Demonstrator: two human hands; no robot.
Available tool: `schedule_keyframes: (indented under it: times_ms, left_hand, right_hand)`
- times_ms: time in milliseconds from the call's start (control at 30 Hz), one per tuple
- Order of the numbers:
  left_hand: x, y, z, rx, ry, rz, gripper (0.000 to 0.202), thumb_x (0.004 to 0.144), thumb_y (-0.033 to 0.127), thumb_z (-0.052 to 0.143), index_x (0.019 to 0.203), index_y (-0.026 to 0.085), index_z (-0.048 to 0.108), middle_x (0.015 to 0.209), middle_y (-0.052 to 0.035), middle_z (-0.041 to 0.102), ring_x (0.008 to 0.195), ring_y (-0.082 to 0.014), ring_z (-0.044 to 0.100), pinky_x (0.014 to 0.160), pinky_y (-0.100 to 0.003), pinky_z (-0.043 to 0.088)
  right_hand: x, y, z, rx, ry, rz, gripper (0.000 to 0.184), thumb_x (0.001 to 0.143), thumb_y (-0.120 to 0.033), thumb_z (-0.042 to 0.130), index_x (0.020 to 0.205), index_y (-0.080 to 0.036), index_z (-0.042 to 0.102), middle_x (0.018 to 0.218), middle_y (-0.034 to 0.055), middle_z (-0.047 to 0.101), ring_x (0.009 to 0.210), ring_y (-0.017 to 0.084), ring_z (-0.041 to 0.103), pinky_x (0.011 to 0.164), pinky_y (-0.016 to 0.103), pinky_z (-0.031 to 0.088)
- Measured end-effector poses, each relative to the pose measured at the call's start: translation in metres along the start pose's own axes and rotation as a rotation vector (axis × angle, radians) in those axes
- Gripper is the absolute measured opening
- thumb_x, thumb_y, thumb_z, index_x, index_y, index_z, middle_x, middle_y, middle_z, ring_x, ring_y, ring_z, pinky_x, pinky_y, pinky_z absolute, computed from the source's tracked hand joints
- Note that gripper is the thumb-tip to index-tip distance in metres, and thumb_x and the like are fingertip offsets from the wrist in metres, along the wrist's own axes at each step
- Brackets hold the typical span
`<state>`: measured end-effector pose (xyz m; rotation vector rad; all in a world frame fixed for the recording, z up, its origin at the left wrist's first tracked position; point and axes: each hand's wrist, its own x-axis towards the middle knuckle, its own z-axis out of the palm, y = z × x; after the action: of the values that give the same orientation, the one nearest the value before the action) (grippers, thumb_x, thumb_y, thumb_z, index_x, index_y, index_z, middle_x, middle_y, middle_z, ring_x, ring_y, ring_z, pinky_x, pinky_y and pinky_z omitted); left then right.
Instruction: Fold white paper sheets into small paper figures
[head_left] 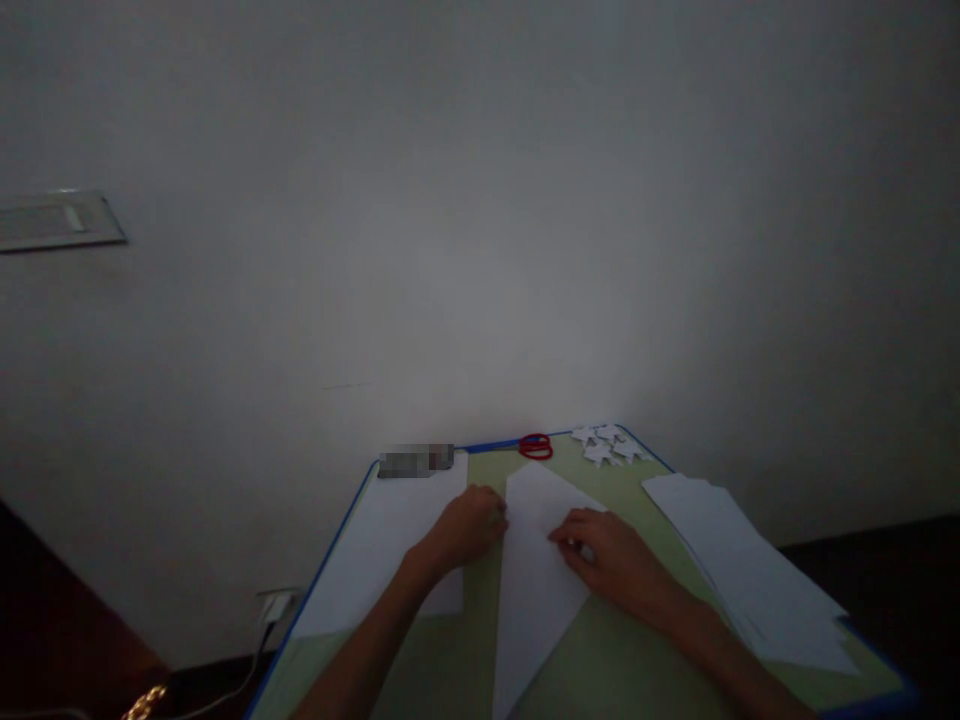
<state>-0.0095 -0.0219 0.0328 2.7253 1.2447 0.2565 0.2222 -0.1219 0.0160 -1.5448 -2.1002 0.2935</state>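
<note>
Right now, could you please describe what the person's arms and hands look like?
Both forearms are bare, no sleeves in view. The left hand and right hand are ungloved; no watch, ring or bracelet shows in the dim light.

Worktop (600,660): we see it low in the frame's centre.
Middle sheet (536,590): we have it mid-worktop, left hand (465,525) at its left edge, right hand (607,560) on its right side.
Left sheet (382,560): left of the middle sheet.
Paper stack (750,570): along the worktop's right edge.
Scissors (535,446): far edge, behind the middle sheet.
Paper pieces (609,445): far corner, right of the scissors.
</note>
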Motion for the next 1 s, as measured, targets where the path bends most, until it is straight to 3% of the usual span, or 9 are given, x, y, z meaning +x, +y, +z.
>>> schedule_keyframes:
  times_ms: [67, 167, 300, 500, 733, 1000]
  left_hand:
    - [0.005, 0.0, 0.007, 0.025, -0.003, -0.014, 0.023, 0.09, 0.027, 0.065, 0.111, 0.018, 0.071, 0.12, -0.0103, 0.071, 0.115, -0.0263, 0.064, 0.099, -0.038, 0.05]
    - [0.004, 0.007, 0.017, 0.066, 0.049, -0.041, 0.029, 0.095, 0.032, 0.06, 0.119, 0.019, 0.068, 0.129, -0.0128, 0.066, 0.121, -0.0308, 0.058, 0.099, -0.045, 0.048]
    - [-0.007, 0.017, 0.033, 0.187, 0.141, -0.035, 0.036, 0.104, 0.032, 0.042, 0.133, 0.02, 0.061, 0.134, -0.0132, 0.062, 0.122, -0.0313, 0.054, 0.099, -0.05, 0.044]
    - [-0.011, 0.018, 0.036, 0.212, 0.137, -0.016, 0.035, 0.105, 0.033, 0.041, 0.131, 0.021, 0.061, 0.131, -0.0114, 0.062, 0.12, -0.0307, 0.054, 0.096, -0.048, 0.044]
    - [-0.009, 0.016, 0.036, 0.214, 0.136, 0.005, 0.037, 0.105, 0.033, 0.039, 0.135, 0.021, 0.058, 0.131, -0.0122, 0.062, 0.119, -0.03, 0.054, 0.096, -0.047, 0.043]
    - [-0.009, 0.014, 0.033, 0.208, 0.107, 0.043, 0.034, 0.105, 0.034, 0.042, 0.131, 0.021, 0.06, 0.132, -0.0109, 0.062, 0.122, -0.0291, 0.053, 0.097, -0.045, 0.043]
  right_hand:
    - [0.031, -0.003, 0.009, 0.005, -0.004, 0.037, 0.026, 0.093, -0.023, 0.058, 0.109, -0.025, 0.078, 0.106, 0.0045, 0.077, 0.093, 0.02, 0.07, 0.088, 0.031, 0.048]
    - [0.076, -0.003, 0.022, -0.053, 0.011, 0.116, 0.023, 0.094, -0.026, 0.057, 0.101, -0.025, 0.079, 0.106, 0.0055, 0.077, 0.098, 0.021, 0.07, 0.086, 0.029, 0.047]
    - [0.107, 0.003, 0.043, -0.067, 0.032, 0.198, 0.023, 0.096, -0.029, 0.057, 0.106, -0.025, 0.077, 0.104, 0.0049, 0.078, 0.1, 0.02, 0.069, 0.083, 0.028, 0.046]
    - [0.106, 0.012, 0.06, -0.051, 0.087, 0.191, 0.026, 0.1, -0.03, 0.053, 0.112, -0.022, 0.074, 0.108, 0.0086, 0.075, 0.101, 0.021, 0.068, 0.086, 0.031, 0.045]
    - [0.105, 0.021, 0.053, 0.009, 0.049, 0.076, 0.023, 0.095, -0.024, 0.061, 0.112, -0.022, 0.077, 0.106, 0.0063, 0.073, 0.094, 0.016, 0.069, 0.088, 0.025, 0.047]
    - [0.106, 0.026, 0.055, 0.03, 0.07, 0.084, 0.018, 0.094, -0.021, 0.06, 0.1, -0.019, 0.077, 0.1, 0.0066, 0.074, 0.093, 0.017, 0.068, 0.088, 0.026, 0.046]
